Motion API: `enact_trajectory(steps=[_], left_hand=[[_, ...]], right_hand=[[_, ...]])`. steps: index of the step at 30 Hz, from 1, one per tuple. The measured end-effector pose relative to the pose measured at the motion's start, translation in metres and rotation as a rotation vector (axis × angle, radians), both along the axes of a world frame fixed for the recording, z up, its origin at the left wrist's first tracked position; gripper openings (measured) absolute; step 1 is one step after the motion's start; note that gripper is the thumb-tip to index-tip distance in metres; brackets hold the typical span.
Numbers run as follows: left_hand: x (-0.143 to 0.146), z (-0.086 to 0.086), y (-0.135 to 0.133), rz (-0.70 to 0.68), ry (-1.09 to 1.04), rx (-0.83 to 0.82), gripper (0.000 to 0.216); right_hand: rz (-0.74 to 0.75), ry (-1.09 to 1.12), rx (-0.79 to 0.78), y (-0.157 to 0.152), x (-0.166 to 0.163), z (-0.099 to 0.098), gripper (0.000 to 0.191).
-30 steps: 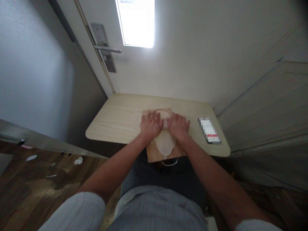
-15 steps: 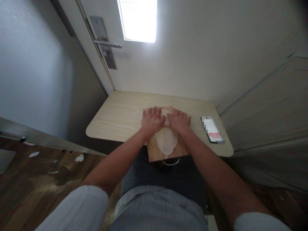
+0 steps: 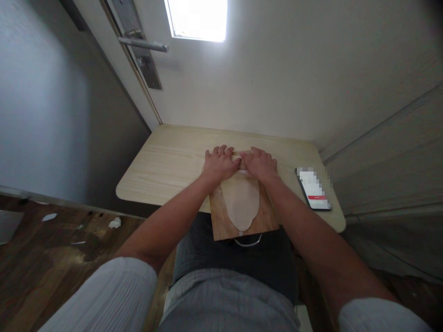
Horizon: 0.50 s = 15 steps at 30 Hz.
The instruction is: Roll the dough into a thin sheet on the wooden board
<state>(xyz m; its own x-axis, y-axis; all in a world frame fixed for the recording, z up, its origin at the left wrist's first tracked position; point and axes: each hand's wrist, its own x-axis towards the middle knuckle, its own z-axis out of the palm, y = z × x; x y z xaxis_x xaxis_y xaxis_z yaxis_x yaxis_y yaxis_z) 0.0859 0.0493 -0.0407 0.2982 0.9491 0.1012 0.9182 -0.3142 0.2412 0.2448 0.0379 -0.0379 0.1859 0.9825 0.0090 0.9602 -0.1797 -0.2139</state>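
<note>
A flat, pale sheet of dough (image 3: 241,203) lies on a brown wooden cutting board (image 3: 220,216), its rounded end toward me. Across the far part of the dough lies a light rolling pin (image 3: 243,165), mostly hidden under my hands. My left hand (image 3: 221,163) presses on its left part, fingers over it and pointing away from me. On the right part rests my right hand (image 3: 259,163), thumb close to the left thumb. The board's metal handle (image 3: 248,242) sticks out past the near table edge, over my lap.
The board lies on a light wood table (image 3: 166,161) with rounded corners, set against a white door with a lever handle (image 3: 143,44). A phone (image 3: 313,189) with a lit screen lies at the right. Paper scraps (image 3: 115,223) litter the wooden floor at left.
Both hands have moved away from me toward the far end of the board, and more of the dough shows on the near side. The camera view has shifted slightly.
</note>
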Motion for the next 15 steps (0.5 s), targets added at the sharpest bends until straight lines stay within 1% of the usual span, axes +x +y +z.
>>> enact_trajectory(steps=[3, 7, 15], left_hand=[[0.001, 0.002, 0.010, 0.000, -0.011, -0.033, 0.061], [0.003, 0.002, 0.021, 0.004, -0.025, -0.030, 0.059], [0.005, 0.000, 0.029, 0.006, -0.018, -0.026, 0.060]], right_hand=[[-0.002, -0.004, 0.035, 0.009, 0.001, -0.003, 0.069], [0.009, -0.025, 0.075, 0.018, 0.001, -0.005, 0.069], [-0.011, -0.006, 0.062, 0.029, 0.002, -0.004, 0.070]])
